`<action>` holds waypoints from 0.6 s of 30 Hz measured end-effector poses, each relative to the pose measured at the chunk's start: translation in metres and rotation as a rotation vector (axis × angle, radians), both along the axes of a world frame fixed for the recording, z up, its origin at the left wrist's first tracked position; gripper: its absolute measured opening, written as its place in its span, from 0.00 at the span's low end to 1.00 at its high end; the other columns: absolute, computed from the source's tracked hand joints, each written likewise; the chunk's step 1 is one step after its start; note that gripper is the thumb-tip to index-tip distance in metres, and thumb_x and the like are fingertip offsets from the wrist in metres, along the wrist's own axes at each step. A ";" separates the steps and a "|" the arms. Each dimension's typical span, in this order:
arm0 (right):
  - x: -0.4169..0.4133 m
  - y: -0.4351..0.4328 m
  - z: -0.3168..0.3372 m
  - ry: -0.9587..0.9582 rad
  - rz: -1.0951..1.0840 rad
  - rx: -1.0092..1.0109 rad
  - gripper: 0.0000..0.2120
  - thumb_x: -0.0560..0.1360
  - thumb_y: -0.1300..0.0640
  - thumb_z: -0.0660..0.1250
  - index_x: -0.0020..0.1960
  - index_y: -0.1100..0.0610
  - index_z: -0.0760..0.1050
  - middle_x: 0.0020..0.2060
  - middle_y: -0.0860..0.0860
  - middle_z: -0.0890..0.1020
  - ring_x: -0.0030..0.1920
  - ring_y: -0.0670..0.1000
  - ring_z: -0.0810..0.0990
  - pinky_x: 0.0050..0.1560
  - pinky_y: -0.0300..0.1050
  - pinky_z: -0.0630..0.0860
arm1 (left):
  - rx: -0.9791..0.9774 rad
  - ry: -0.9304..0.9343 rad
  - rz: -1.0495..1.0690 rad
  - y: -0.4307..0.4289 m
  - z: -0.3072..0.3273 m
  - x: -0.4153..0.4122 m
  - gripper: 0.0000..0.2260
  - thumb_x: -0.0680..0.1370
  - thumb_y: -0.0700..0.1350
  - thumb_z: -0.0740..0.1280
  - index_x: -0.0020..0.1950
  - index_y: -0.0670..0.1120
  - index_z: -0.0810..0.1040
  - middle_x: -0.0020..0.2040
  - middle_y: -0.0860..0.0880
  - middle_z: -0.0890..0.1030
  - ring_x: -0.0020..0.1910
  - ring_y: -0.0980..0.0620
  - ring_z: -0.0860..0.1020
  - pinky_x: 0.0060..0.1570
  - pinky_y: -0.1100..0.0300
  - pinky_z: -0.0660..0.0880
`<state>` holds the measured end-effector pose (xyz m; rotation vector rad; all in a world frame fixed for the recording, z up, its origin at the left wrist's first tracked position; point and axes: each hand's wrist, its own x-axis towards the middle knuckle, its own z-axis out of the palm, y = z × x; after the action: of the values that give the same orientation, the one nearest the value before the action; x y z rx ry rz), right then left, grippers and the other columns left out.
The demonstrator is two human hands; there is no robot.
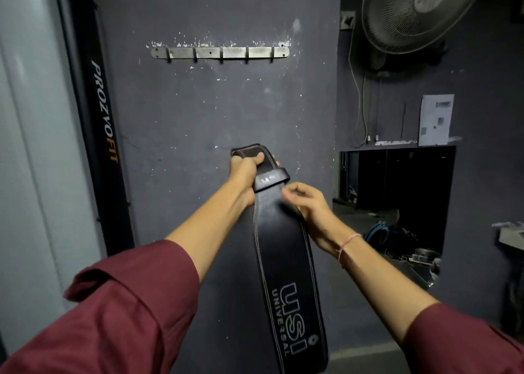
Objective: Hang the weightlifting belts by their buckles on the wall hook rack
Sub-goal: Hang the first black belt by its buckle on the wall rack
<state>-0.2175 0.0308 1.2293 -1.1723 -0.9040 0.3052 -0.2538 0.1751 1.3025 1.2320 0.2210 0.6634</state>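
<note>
A black leather weightlifting belt (286,263) with white stitching and "USI UNIVERSAL" lettering hangs down in front of a dark wall. My left hand (244,172) grips its folded upper end, thumb over the top. My right hand (307,200) pinches the belt's right edge just below the keeper loop. The buckle is hidden behind my hands. The metal hook rack (219,52) with several bare hooks is fixed to the wall well above the belt.
A black upright post (103,112) printed "PROZOFIT" stands at the left of the wall. A wall fan (419,10) hangs at upper right. Below it a dark opening (397,197) shows gear lying on the floor.
</note>
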 end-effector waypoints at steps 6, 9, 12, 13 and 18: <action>0.043 0.019 0.038 0.105 -0.108 -0.306 0.57 0.63 0.16 0.49 0.64 0.65 0.76 0.50 0.62 0.81 0.48 0.59 0.77 0.51 0.54 0.77 | 0.132 -0.202 0.106 -0.032 -0.013 0.002 0.16 0.76 0.37 0.66 0.62 0.44 0.69 0.56 0.42 0.80 0.54 0.42 0.81 0.59 0.39 0.79; 0.051 0.022 0.067 0.177 0.000 -0.148 0.50 0.71 0.22 0.46 0.63 0.63 0.80 0.58 0.63 0.83 0.60 0.62 0.82 0.64 0.57 0.77 | 0.305 -0.196 0.076 -0.037 -0.026 0.001 0.28 0.73 0.41 0.69 0.72 0.46 0.66 0.65 0.44 0.79 0.61 0.44 0.80 0.63 0.42 0.77; 0.050 0.027 0.095 0.197 0.012 0.011 0.38 0.76 0.31 0.56 0.63 0.64 0.78 0.57 0.61 0.84 0.57 0.59 0.84 0.56 0.51 0.81 | 0.464 -0.170 -0.022 -0.031 -0.045 0.001 0.24 0.74 0.39 0.70 0.70 0.47 0.70 0.63 0.46 0.81 0.61 0.47 0.80 0.65 0.45 0.76; 0.048 0.029 0.100 0.199 -0.045 0.047 0.29 0.79 0.39 0.61 0.59 0.65 0.80 0.51 0.60 0.85 0.51 0.57 0.85 0.49 0.49 0.82 | 0.510 -0.156 -0.040 -0.028 -0.052 0.002 0.21 0.74 0.39 0.69 0.67 0.48 0.73 0.60 0.47 0.83 0.60 0.47 0.81 0.64 0.45 0.76; 0.038 0.040 0.080 0.108 -0.175 0.186 0.10 0.81 0.62 0.63 0.59 0.65 0.76 0.41 0.56 0.84 0.35 0.49 0.83 0.36 0.41 0.81 | 0.401 -0.051 0.076 -0.016 -0.048 0.012 0.22 0.74 0.69 0.62 0.53 0.51 0.76 0.50 0.48 0.84 0.50 0.48 0.81 0.61 0.43 0.76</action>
<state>-0.1792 0.0706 1.3097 -1.0441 -0.7144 0.1378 -0.2420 0.1596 1.2545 1.5935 0.0934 0.8307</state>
